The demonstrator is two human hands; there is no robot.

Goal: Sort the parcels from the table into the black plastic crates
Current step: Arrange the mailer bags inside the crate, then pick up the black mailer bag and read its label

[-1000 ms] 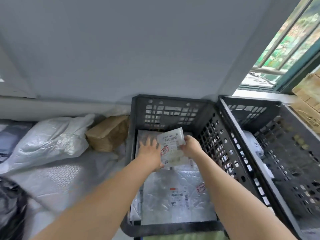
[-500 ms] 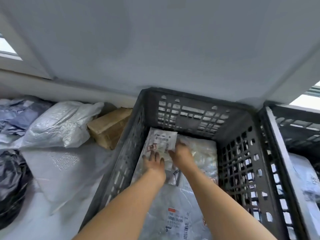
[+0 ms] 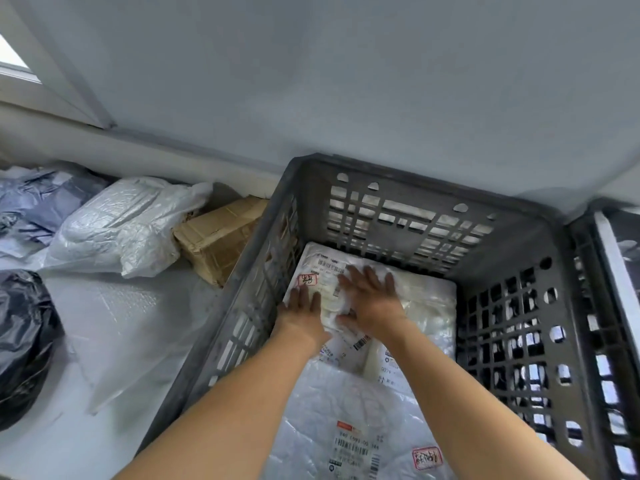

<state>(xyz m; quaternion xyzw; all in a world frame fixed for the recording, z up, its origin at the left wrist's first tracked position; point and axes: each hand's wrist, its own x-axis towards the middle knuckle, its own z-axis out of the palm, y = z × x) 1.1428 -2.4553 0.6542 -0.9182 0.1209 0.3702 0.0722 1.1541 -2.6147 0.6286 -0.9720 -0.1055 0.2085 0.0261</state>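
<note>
A small parcel [image 3: 323,271] is pressed into the crate [image 3: 502,237] by flat left hand [image 3: 300,315] and right hand [image 3: 371,299]; white bag [image 3: 121,226] and carton [image 3: 218,233] are unsorted.

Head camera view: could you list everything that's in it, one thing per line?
black plastic crate: one, black, centre
second crate: one, black, right edge, partly in view
small parcel: one, white with a red stamp, crate's far left, under both hands
other parcels: at least two, white and cream, lying in the crate
bagged parcel: one, white, on the table, left of the crate
cardboard box: one, brown, beside the crate's left wall
grey bags: count unclear, grey-blue, far left
black bag: one, black, left edge
flat mailer: one, translucent white, on the table
left hand: one, flat on the small parcel
right hand: one, flat on the small parcel
</note>
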